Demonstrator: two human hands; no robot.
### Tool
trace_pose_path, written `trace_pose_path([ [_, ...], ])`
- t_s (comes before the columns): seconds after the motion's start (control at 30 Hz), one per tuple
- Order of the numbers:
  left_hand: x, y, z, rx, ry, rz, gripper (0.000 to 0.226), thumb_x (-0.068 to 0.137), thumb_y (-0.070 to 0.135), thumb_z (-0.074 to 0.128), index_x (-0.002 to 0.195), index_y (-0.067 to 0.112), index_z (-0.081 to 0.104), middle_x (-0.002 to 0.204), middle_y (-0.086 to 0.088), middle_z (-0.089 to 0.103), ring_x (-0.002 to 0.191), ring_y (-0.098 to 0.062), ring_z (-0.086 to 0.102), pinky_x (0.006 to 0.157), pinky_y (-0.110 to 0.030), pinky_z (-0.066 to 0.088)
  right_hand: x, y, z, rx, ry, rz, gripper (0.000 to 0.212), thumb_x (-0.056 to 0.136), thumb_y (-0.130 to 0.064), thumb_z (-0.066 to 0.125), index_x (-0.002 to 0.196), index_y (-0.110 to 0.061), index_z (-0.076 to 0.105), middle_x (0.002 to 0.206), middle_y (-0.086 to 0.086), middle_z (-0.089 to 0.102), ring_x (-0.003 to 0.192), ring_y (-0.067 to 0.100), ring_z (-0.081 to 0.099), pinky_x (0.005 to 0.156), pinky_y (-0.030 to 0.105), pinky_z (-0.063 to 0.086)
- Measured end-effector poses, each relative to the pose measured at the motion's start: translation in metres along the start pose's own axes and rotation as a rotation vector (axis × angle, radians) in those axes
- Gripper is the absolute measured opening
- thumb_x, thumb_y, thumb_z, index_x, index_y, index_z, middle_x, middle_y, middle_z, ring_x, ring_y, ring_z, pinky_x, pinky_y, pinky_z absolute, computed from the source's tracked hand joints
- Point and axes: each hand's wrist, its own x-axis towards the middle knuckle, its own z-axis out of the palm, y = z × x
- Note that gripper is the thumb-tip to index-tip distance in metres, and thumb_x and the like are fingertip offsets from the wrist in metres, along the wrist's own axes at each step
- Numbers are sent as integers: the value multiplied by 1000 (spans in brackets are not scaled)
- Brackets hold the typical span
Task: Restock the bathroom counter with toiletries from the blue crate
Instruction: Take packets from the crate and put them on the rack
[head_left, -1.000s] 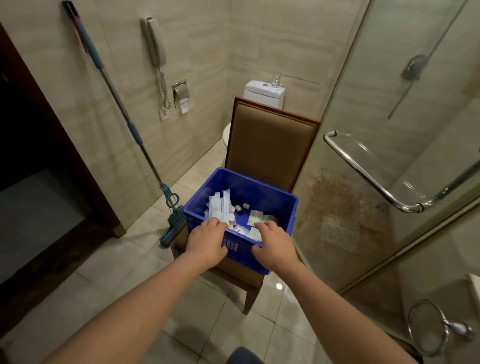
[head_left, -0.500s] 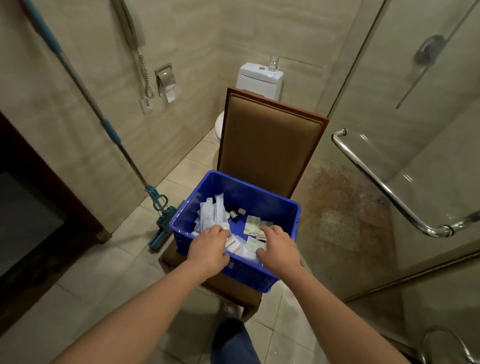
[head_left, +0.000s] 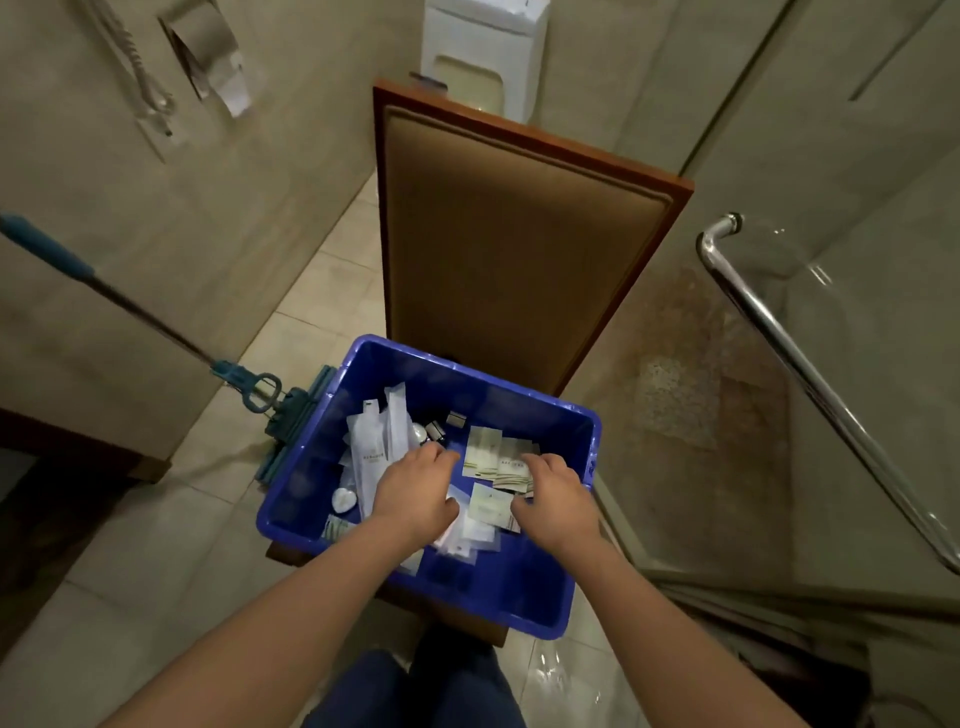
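Observation:
The blue crate (head_left: 519, 597) stands on the seat of a chair, right below me. Inside lie long white packets (head_left: 371, 452), flat striped sachets (head_left: 483, 452), a plain white sachet (head_left: 488, 504), small dark-capped bottles (head_left: 435, 430) and a white heart-shaped piece (head_left: 344, 500). Both hands are down inside the crate. My left hand (head_left: 415, 493) hovers over the middle packets with its fingers bent downward. My right hand (head_left: 553, 499) has its fingertips on the striped sachets. Whether either hand holds a packet is hidden by the hands themselves.
The chair's tall padded back (head_left: 519, 234) rises behind the crate, with a toilet (head_left: 483, 57) beyond it. A blue mop (head_left: 249, 384) leans on the left wall. A glass shower door with a chrome handle (head_left: 810, 374) is on the right.
I have stepped closer and looked down. Both hands moved from the crate's near rim to inside it, onto the packets.

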Motion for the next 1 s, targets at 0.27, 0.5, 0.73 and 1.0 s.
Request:
trace_pose_path([
  [0.27, 73, -17, 40, -43, -207, -17, 63, 90, 31, 56, 148, 22, 31, 144, 0, 38, 132, -20, 38, 101, -33, 40, 54, 19, 38, 58, -135, 131, 64, 89, -24, 56, 149, -22, 34, 151, 0, 32, 132, 23, 40, 104, 37, 42],
  [0.5, 138, -34, 85, -52, -305, -18, 65, 89, 33, 57, 148, 23, 32, 145, 0, 39, 130, -22, 41, 100, -35, 42, 116, 36, 83, 159, -139, 230, 63, 90, -22, 56, 149, -22, 34, 153, 0, 29, 138, 22, 32, 102, 40, 44],
  [0.73, 183, -39, 130, -60, -346, -32, 67, 90, 32, 58, 149, 22, 29, 148, -3, 34, 130, -23, 41, 95, -37, 46, 159, 55, 119, 194, -144, 311, 59, 91, -21, 56, 146, -20, 38, 150, 5, 32, 133, 25, 36, 98, 41, 47],
  [1.0, 212, -36, 162, -161, -335, -103, 64, 87, 27, 59, 144, 20, 32, 142, -7, 37, 126, -27, 43, 95, -40, 46, 188, 68, 143, 229, -101, 406, 48, 91, -24, 61, 133, -11, 40, 134, 9, 43, 125, 28, 42, 96, 40, 46],
])
